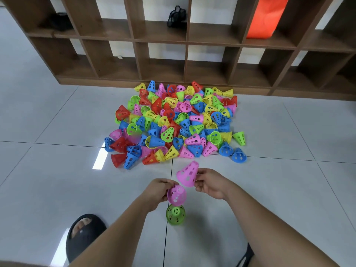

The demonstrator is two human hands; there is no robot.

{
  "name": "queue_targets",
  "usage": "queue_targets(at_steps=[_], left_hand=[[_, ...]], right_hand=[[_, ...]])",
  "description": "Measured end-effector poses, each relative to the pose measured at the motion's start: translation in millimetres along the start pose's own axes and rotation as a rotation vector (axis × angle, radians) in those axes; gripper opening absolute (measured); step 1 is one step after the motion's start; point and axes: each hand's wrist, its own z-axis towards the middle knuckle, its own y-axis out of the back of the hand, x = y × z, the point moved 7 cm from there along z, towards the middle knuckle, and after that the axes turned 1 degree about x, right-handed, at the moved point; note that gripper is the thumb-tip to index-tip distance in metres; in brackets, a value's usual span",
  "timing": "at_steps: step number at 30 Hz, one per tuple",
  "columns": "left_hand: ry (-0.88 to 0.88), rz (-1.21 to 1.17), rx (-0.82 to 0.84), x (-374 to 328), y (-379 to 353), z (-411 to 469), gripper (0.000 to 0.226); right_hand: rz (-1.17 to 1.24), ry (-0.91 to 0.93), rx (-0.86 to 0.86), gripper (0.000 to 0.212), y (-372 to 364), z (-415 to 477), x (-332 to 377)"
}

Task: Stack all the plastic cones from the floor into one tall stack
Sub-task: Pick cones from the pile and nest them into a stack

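A big heap of perforated plastic cones [179,122] in red, blue, green, yellow and pink lies on the tiled floor in front of a shelf. Close to me a green cone [175,215] stands upright on the floor. Just above it my left hand [157,192] holds a pink cone [176,195] by its rim, tip pointing towards me. My right hand [211,183] grips a second pink cone [187,175] by its side, tilted, slightly higher and to the right of the first.
A brown wooden cubby shelf [185,54] runs along the back, with a black bag [176,16] and an orange bag [266,16] in its compartments. My left foot in a black slipper [84,234] rests on the floor at the lower left.
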Motion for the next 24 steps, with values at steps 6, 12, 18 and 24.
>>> queue_targets(at_steps=[6,12,18,24], left_hand=[[-0.065,-0.022,0.027,-4.8,-3.9,-11.5,0.033],[-0.060,-0.020,0.089,-13.8,-6.2,-21.0,0.033],[0.021,0.155,0.201,6.4,-15.8,-27.9,0.031],[0.034,0.254,0.118,17.3,-11.7,-29.2,0.028]], right_hand=[[-0.153,-0.064,0.158,0.031,-27.3,-20.5,-15.2],[-0.160,-0.038,0.134,0.031,-29.8,-29.9,-12.5],[-0.211,-0.070,0.162,0.029,-35.1,-37.7,-21.6],[-0.405,-0.090,0.045,0.031,-28.5,-37.6,-36.2]])
